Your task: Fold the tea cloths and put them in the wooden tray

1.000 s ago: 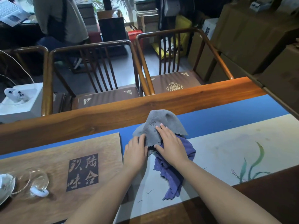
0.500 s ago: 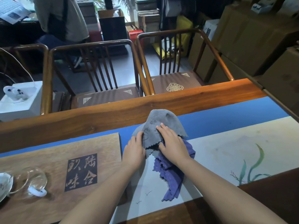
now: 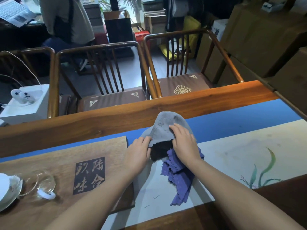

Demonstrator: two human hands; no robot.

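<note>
Nearest you, your forearms are reaching out over the worktop (image 3: 282, 205) toward a small heap of tea cloths lying on the pale painted runner (image 3: 232, 155). The purple cloth (image 3: 181, 176) is trailing back toward you in a crumpled strip, and a dark cloth (image 3: 160, 151) is showing between your hands. Your left hand (image 3: 137, 155) is pinching the near left edge of the grey cloth (image 3: 166, 125) with curled fingers, while your right hand (image 3: 183, 141) is resting on top of it, fingers fairly straight and pressing down. The grey cloth is humping up at its far side over the blue strip of the runner, not yet flat and not yet folded. The wooden tray (image 3: 58, 163), the one with the carved characters, is sitting just beside your left hand, with a glass cup (image 3: 39, 185) and a white saucer (image 3: 8, 188) on its left end. Beyond the worktop's far rail, two chairs (image 3: 108, 97) are standing. The risk here is that the cloths are overlapping, so pulling the grey one may drag the dark and purple ones along and bunch the fold. A wide sweep toward the tray could also be knocking the glass cup.
</note>
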